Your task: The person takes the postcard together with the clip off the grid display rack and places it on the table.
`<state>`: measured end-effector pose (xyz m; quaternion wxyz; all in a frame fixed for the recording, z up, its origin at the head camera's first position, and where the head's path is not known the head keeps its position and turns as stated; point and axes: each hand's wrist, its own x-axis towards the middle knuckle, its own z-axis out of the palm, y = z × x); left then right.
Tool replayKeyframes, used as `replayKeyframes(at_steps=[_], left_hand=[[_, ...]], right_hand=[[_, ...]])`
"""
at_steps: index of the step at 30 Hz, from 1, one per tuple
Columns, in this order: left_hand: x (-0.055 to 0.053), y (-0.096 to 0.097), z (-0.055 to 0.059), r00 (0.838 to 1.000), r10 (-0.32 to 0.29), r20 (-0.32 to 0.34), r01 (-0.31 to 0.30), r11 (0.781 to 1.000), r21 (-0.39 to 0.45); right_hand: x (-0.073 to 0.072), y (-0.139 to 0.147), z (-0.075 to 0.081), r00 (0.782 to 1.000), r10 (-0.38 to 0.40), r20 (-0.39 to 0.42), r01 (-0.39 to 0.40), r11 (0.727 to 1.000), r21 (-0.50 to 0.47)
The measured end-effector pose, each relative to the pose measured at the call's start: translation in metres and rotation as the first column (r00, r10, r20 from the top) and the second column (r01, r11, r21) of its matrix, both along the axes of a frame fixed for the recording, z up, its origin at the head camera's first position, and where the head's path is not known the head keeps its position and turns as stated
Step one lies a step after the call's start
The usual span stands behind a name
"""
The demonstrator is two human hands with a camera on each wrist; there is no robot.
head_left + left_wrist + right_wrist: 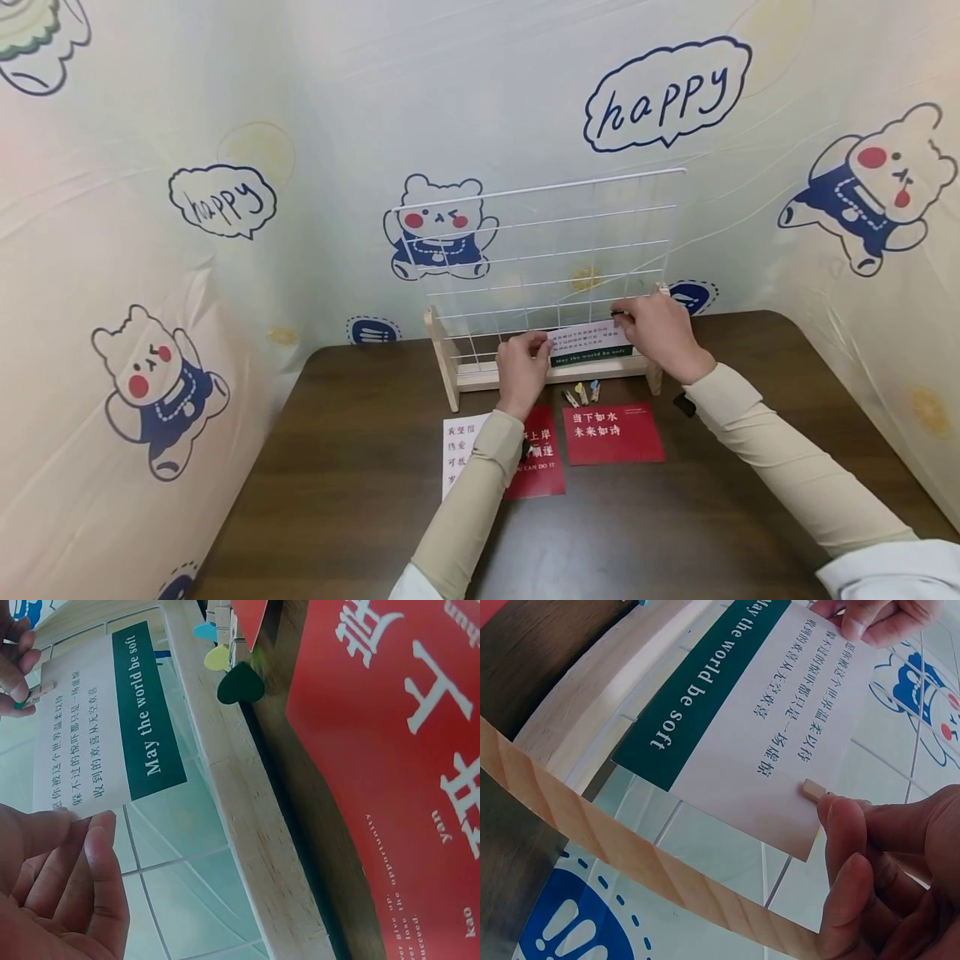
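Note:
A white card with a green strip is held against the lower part of a white wire grid on a wooden stand. My left hand pinches the card's left edge between thumb and fingers. At the card's upper right, my right hand pinches a small wooden clothespin, whose tip lies over the card's edge. In the left wrist view a bit of green shows at this clothespin. Whether it also grips a grid wire cannot be seen.
Several small clothespins with coloured heads lie before the stand. Nearer are a red card, another red card and a white card, the latter two partly behind the left arm. A printed curtain hangs around the brown table.

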<state>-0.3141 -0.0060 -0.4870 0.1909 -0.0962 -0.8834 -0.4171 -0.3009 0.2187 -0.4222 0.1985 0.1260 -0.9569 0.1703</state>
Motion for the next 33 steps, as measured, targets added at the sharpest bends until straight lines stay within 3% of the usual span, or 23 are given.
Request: replayKeyframes(at_steps=[7,25,33], left_hand=[[0.001,0.000,0.005,1.000,-0.006,0.002,0.006,1.000,-0.014],[0.003,-0.003,0.013,1.000,-0.003,-0.013,0.002,0.999,-0.036],[0.011,-0.005,0.014,1.000,-0.006,0.022,0.007,0.999,-0.037]], right_hand=[[0.002,0.001,0.001,1.000,-0.004,0.025,0.004,1.000,-0.024],[0.004,0.003,0.005,0.997,0.024,-0.069,-0.028,0.998,-0.058],[0.013,0.006,0.006,0.994,0.039,-0.099,-0.047,0.995,-0.083]])
